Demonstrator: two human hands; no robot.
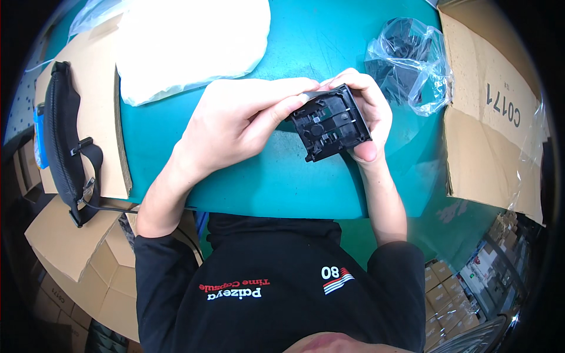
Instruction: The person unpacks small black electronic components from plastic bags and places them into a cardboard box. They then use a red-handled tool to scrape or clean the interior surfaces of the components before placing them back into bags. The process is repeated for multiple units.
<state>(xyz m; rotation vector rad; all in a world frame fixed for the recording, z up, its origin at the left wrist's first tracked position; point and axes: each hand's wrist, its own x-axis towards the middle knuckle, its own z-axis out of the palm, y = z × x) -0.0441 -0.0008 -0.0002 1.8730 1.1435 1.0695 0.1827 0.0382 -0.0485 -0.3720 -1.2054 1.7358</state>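
Over the green tabletop I hold a black moulded plastic housing [332, 123], roughly square, with ribs and small clips on the side that shows. My right hand [375, 109] wraps round its far and right edges, the thumb at the lower right corner. At the upper left corner my left hand [247, 115] pinches with thumb and fingers, where a thin dark edge shows between them. Whether that edge is a separate piece I cannot tell. The left fingertips are partly hidden behind the housing.
A clear plastic bag [412, 62] with black parts lies at the far right, beside an open cardboard box [488, 117]. A large white bag [191, 44] lies at the far left. A black waist pouch [65, 126] rests on cardboard [109, 117] at the left.
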